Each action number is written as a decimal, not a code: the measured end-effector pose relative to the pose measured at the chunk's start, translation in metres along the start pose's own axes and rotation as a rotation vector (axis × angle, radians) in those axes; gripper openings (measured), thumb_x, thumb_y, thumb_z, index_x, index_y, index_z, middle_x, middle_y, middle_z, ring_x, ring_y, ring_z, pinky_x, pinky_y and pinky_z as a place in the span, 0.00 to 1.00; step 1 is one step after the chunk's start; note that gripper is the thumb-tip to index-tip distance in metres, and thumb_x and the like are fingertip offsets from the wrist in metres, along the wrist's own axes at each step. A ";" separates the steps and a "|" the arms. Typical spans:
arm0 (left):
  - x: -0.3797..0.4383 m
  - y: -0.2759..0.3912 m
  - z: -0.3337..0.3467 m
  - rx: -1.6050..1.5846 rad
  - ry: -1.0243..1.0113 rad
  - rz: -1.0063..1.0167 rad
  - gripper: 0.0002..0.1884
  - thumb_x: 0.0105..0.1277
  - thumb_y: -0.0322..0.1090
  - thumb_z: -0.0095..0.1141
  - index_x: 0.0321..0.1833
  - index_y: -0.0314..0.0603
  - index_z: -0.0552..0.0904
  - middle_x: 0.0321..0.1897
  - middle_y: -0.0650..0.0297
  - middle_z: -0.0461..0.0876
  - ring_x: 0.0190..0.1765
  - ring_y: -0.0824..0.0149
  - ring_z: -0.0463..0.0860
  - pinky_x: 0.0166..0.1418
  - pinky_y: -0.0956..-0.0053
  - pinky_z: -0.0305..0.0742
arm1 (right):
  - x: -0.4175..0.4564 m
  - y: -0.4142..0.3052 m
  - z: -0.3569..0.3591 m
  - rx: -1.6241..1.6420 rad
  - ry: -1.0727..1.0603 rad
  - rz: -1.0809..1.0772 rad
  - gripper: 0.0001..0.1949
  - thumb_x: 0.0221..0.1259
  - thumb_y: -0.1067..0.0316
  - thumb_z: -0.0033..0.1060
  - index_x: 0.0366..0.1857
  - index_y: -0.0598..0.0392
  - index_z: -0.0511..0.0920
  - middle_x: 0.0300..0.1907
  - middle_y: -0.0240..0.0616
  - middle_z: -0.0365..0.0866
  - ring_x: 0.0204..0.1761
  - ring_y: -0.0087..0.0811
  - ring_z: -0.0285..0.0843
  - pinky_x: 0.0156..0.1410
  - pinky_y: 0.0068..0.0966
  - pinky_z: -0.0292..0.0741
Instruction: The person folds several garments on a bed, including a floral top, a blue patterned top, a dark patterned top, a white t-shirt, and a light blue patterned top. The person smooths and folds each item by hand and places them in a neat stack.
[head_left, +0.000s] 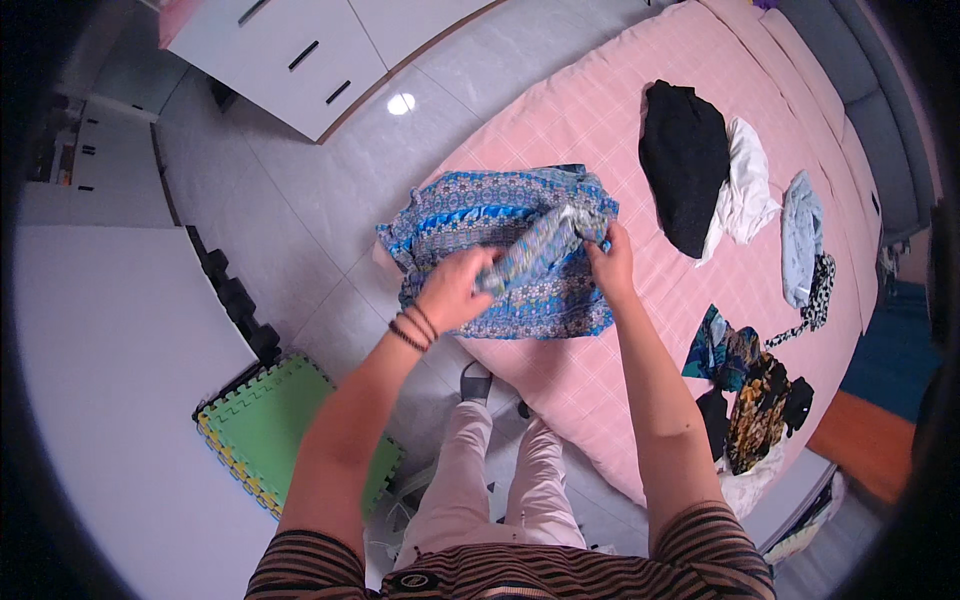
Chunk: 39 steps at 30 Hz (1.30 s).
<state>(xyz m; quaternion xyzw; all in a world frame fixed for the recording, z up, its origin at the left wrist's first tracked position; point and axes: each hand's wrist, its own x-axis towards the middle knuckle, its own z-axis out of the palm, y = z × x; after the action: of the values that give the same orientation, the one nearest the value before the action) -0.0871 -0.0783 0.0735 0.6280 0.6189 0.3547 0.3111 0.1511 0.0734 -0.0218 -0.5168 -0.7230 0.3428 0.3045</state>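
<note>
A blue patterned garment (540, 315) lies spread over the near left corner of the bed, with small floral bands across it. Above it, a blurred, bunched strip of similar patterned cloth (536, 244) stretches between both hands. My left hand (459, 289), with dark bracelets on its wrist, grips the lower left end of this strip. My right hand (611, 262) pinches the cloth near the garment's right edge. Whether the strip belongs to the garment beneath cannot be told.
On the pink bedspread (592, 390) lie black clothing (682, 165), a white garment (746, 180), a light blue garment (801, 240) and several dark patterned clothes (757, 420). Green foam mats (262, 427) stand left of my legs. A white drawer cabinet (300, 90) is beyond the tiled floor.
</note>
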 end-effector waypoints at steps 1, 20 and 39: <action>-0.012 0.008 0.002 0.011 -0.012 0.028 0.17 0.45 0.27 0.56 0.40 0.38 0.70 0.40 0.54 0.76 0.45 0.49 0.75 0.51 0.61 0.70 | -0.006 -0.012 -0.006 0.052 -0.020 0.016 0.16 0.43 0.79 0.58 0.40 0.60 0.72 0.41 0.44 0.75 0.46 0.38 0.72 0.54 0.30 0.68; -0.116 0.227 -0.114 -0.584 -0.213 -0.047 0.20 0.53 0.32 0.66 0.42 0.40 0.67 0.46 0.54 0.79 0.46 0.63 0.80 0.50 0.71 0.71 | -0.186 -0.218 -0.282 0.470 -0.310 -0.097 0.10 0.49 0.70 0.52 0.32 0.65 0.78 0.35 0.48 0.81 0.43 0.41 0.80 0.60 0.41 0.68; 0.041 0.396 -0.130 -0.866 -0.379 0.072 0.14 0.59 0.24 0.47 0.49 0.32 0.75 0.42 0.63 0.80 0.43 0.74 0.78 0.51 0.78 0.72 | -0.113 -0.285 -0.430 0.613 0.199 -0.256 0.11 0.64 0.72 0.48 0.49 0.57 0.72 0.45 0.29 0.76 0.49 0.21 0.69 0.57 0.21 0.65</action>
<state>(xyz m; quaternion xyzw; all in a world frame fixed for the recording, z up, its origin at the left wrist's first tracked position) 0.0244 -0.0596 0.4772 0.5151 0.3241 0.4698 0.6395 0.3706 -0.0229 0.4487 -0.3374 -0.6119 0.4510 0.5553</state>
